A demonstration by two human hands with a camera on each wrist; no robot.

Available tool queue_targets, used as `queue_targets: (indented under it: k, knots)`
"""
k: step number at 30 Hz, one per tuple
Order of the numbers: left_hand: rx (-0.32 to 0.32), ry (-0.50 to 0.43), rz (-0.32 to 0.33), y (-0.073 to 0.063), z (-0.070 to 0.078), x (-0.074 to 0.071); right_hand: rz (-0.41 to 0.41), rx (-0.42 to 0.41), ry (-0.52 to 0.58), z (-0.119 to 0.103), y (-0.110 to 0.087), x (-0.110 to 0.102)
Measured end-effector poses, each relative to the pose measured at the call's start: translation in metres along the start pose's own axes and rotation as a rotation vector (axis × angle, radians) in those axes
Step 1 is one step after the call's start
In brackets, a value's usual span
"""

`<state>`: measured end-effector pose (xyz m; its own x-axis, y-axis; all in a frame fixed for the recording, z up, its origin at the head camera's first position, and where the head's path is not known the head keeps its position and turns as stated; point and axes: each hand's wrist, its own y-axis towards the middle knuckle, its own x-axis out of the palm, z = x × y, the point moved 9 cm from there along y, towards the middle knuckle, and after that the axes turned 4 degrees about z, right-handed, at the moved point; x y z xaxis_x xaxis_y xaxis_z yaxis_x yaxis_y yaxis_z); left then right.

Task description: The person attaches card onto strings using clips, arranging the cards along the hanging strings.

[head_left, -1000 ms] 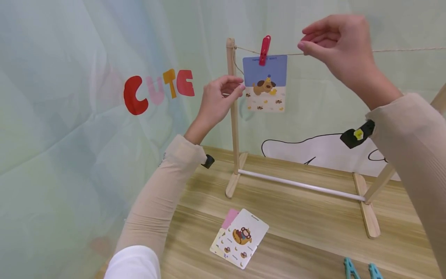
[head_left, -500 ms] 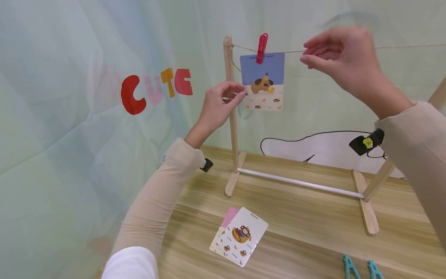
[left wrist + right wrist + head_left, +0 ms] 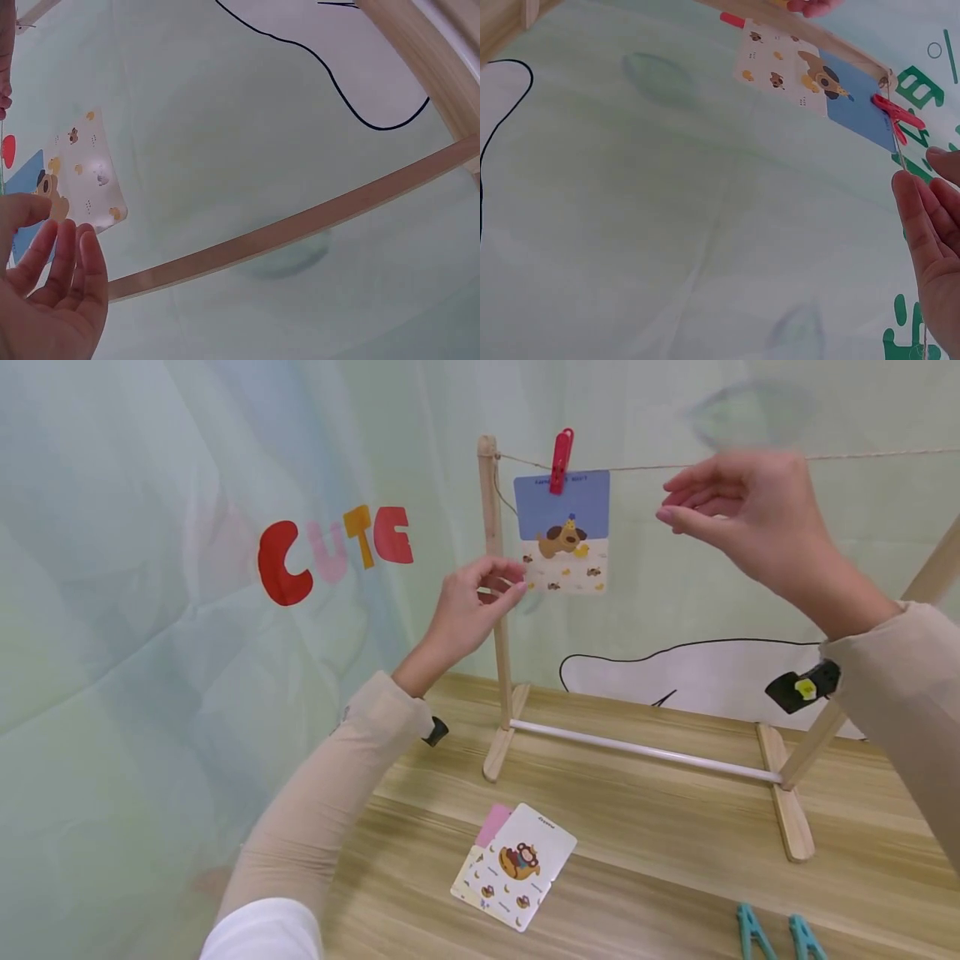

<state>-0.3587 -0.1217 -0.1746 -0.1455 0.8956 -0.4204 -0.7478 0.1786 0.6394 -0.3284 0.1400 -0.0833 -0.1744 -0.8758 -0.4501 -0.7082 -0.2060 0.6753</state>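
A picture card with a dog on blue and white hangs from a string, clipped by a red clothespin at its top edge. My left hand is beside the wooden post, fingers loosely bent, its fingertips close to the card's lower left corner. In the left wrist view nothing lies between that thumb and the fingers. To the right of the card, my right hand hovers just below the string with relaxed fingers and holds nothing.
The string runs from a wooden stand's left post; a white bar joins its feet. On the table lie overlapping cards, a monkey card on top. Two teal clothespins lie front right. Letters decorate the curtain.
Both hands have lowered, the right one from the string to below it, the left one down along the card's side. The card stays hanging under the red clothespin.
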Motion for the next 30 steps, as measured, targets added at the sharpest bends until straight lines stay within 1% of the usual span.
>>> queue_targets:
  k: [5, 7, 12, 18, 26, 30]
  knots:
    - [0.019, 0.0, -0.012, -0.004, 0.0, 0.003, -0.011, -0.004, -0.051, 0.003, -0.007, -0.001]
    - [0.018, 0.001, -0.017, -0.004, -0.001, 0.004, -0.011, -0.005, -0.067, 0.005, -0.011, -0.003]
    - [-0.004, -0.013, -0.03, -0.007, -0.005, 0.007, -0.011, -0.005, -0.069, 0.007, -0.021, -0.005]
    - [0.006, -0.026, -0.041, -0.015, -0.007, 0.007, -0.016, -0.006, -0.083, 0.008, -0.032, -0.006]
    - [-0.008, -0.011, -0.098, -0.029, -0.011, 0.009, -0.018, 0.0, -0.132, 0.012, -0.053, -0.008]
    - [0.0, -0.001, -0.127, -0.036, -0.014, 0.013, -0.022, 0.006, -0.152, 0.014, -0.064, -0.009]
